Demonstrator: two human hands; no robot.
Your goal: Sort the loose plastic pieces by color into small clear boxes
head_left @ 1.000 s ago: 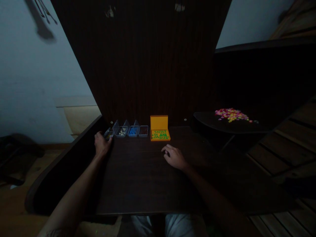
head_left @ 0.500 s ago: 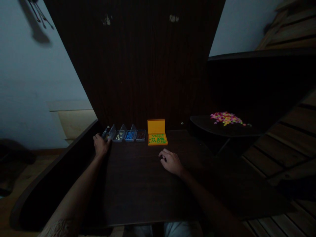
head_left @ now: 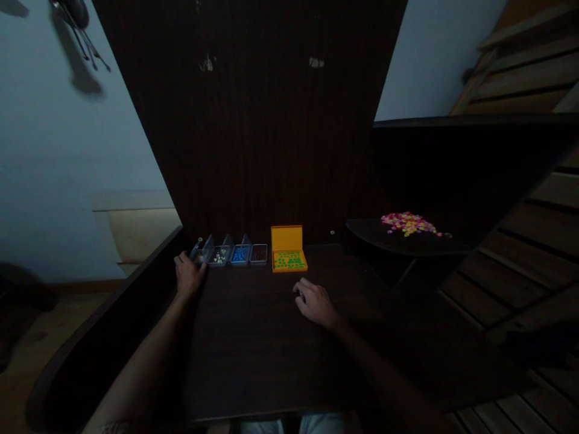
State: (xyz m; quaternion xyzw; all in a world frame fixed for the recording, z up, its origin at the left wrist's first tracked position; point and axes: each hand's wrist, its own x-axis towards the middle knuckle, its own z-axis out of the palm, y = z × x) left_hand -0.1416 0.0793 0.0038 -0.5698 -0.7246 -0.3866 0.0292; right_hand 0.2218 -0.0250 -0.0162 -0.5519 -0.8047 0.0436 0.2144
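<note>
My left hand (head_left: 189, 276) is at the far left of the desk, its fingers and thumb closed about the leftmost clear plastic box (head_left: 198, 257). Beside that box stand more lidded clear boxes: one with pale pieces (head_left: 219, 256), one with blue pieces (head_left: 240, 255) and one with dark brown pieces (head_left: 259, 254). To their right an open orange box (head_left: 286, 233) holds many small green pieces (head_left: 290, 260). Just in front of it, my right hand (head_left: 315, 302) is low over the desktop with curled fingers. Whether anything small is between them is too dark to tell.
A heap of pink, red and yellow pieces (head_left: 409, 223) lies on a small raised shelf (head_left: 377, 234) at the right. A dark panel (head_left: 266, 138) rises behind the desk (head_left: 253, 349). A raised side board (head_left: 108, 328) borders the left.
The view has tilted up slightly, so the boxes and heap appear lower. My left hand stays at the leftmost box, and my right hand keeps nearly the same curled pose.
</note>
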